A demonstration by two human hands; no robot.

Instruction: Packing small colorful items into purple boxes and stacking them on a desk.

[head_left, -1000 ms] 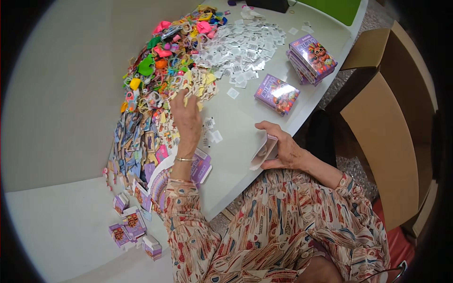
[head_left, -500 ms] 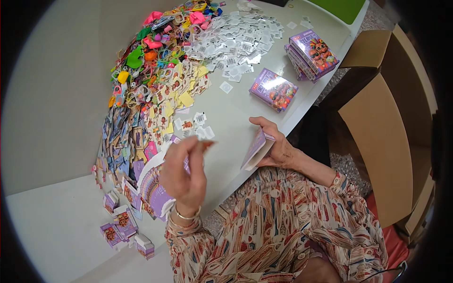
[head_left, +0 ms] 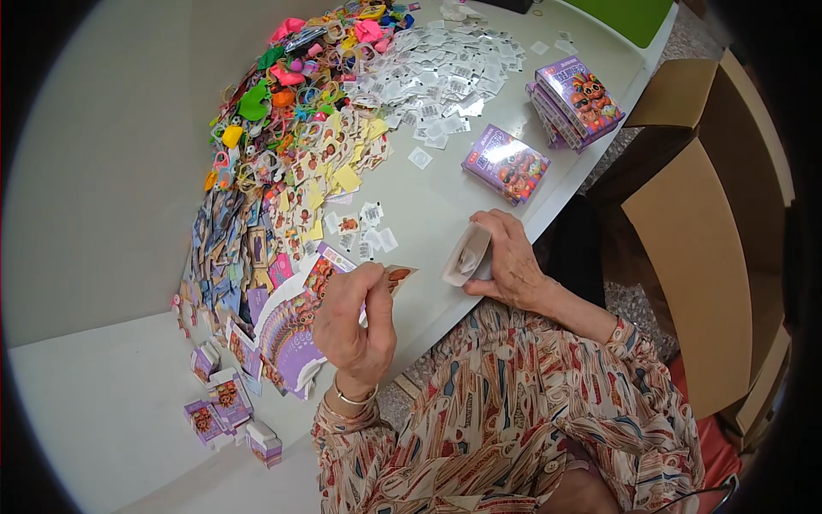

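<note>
My right hand (head_left: 511, 264) is closed round a small purple cardboard box (head_left: 468, 254), its open mouth turned toward my left hand; something whitish lies inside. Between thumb and fingers of my left hand (head_left: 355, 321) is a small picture card (head_left: 401, 277) with a reddish-brown figure, held a little way left of the box mouth. Beneath and beyond that hand lies a fanned row of flat purple cartons (head_left: 300, 338). A few small white packets (head_left: 373, 231) and one picture card are scattered just beyond it.
Piles run along the wall: white sachets (head_left: 454, 68), colourful small toys (head_left: 282, 94), yellow-and-white picture cards (head_left: 330, 158) and bluish cards (head_left: 224, 248). Filled-looking purple boxes (head_left: 507, 163) stand at the table's right. Several small purple cartons (head_left: 229, 403) lie lower left. A large cardboard box (head_left: 685, 257) stands beyond the right edge.
My left hand has moved right with the card, closer to the box. My right hand has tilted the box so its open mouth shows more. The view has shifted slightly.
</note>
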